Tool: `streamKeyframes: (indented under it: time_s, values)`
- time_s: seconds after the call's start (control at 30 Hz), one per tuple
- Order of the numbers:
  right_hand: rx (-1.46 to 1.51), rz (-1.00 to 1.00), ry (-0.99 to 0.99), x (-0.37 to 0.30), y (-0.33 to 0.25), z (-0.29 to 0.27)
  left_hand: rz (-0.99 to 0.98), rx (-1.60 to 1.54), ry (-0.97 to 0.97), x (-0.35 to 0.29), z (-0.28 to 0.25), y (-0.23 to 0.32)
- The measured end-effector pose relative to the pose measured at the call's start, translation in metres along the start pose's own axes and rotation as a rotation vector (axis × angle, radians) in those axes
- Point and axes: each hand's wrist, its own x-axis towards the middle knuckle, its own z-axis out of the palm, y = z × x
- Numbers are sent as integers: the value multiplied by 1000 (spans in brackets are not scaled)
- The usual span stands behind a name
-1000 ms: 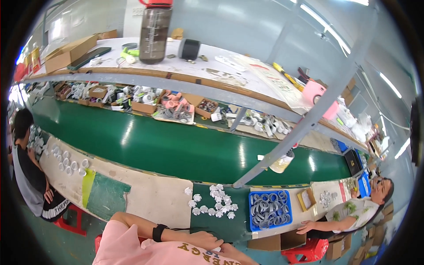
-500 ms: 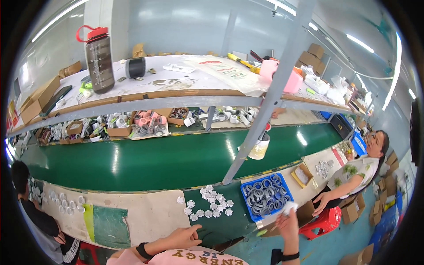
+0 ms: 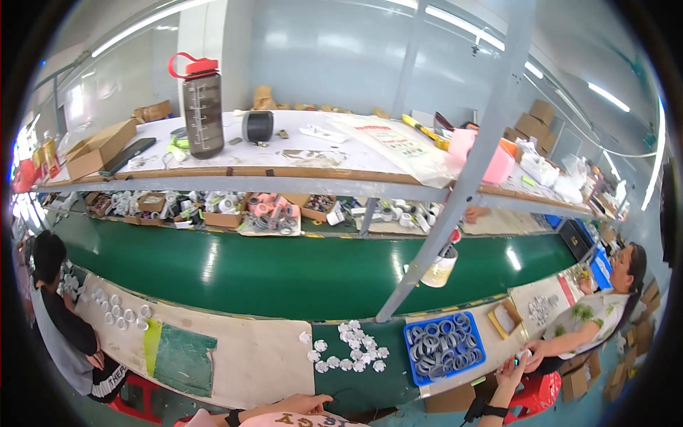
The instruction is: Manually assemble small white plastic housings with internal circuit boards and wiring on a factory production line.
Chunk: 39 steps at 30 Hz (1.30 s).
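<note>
White part (image 3: 525, 354) appears pinched in the right hand (image 3: 510, 373) beside a co-worker's hand (image 3: 536, 348), not yet released, while the left hand (image 3: 309, 404) rests near the green mat (image 3: 370, 388), its grip impossible to tell.

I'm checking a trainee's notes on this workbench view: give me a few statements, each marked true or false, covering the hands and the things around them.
1. The blue tray holds grey rings. True.
2. The right hand is inside the blue tray. False: the right hand is to the right of the tray, close to a co-worker's hand, with a small white item at the fingers.
3. The left hand is to the left of the blue tray. True.
4. The bottle has a blue lid. False: the bottle has a red lid.
5. An open cardboard box stands right of the blue tray. True.
</note>
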Motion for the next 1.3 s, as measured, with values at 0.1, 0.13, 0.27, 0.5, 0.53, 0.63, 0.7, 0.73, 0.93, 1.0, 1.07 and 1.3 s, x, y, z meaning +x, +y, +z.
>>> streamKeyframes:
  time_s: [0.1, 0.13, 0.27, 0.5, 0.53, 0.63, 0.7, 0.73, 0.93, 1.0, 1.07, 1.3]
  values:
    - [19, 56, 25, -8, 13, 33, -18, 25, 152, -14, 21, -1]
    - [-10, 75, -32, -14, 26, 48, -55, -8, 204, -12, 24, 3]
    - [-192, 270, -358, -15, 107, 110, -36, 127, 117, 6, 25, 5]
    - [-274, 516, -760, 13, 175, 111, 37, 122, 481, 3, 38, 19]
    - [-252, 516, -780, 18, 174, 99, 28, 115, 487, 1, 37, 22]
    - [-173, 490, -817, 3, 180, 94, -95, 95, 392, -1, 32, 32]
    - [-6, 620, -1054, -19, 165, 81, -57, 160, 451, 3, 34, 28]
    - [141, 759, -1277, -26, 187, 96, -54, 155, 440, 5, 35, 28]
    - [-142, 505, -1000, -118, 203, 171, -61, 103, 408, 1, 40, 31]
    - [-42, 675, -1037, -109, 210, 181, -122, 89, 471, -8, 45, 29]
    - [-59, 620, -984, -104, 212, 182, -153, 73, 445, -13, 47, 21]
    - [-136, 466, -702, 9, 232, 183, -240, 120, 390, 6, 9, 24]
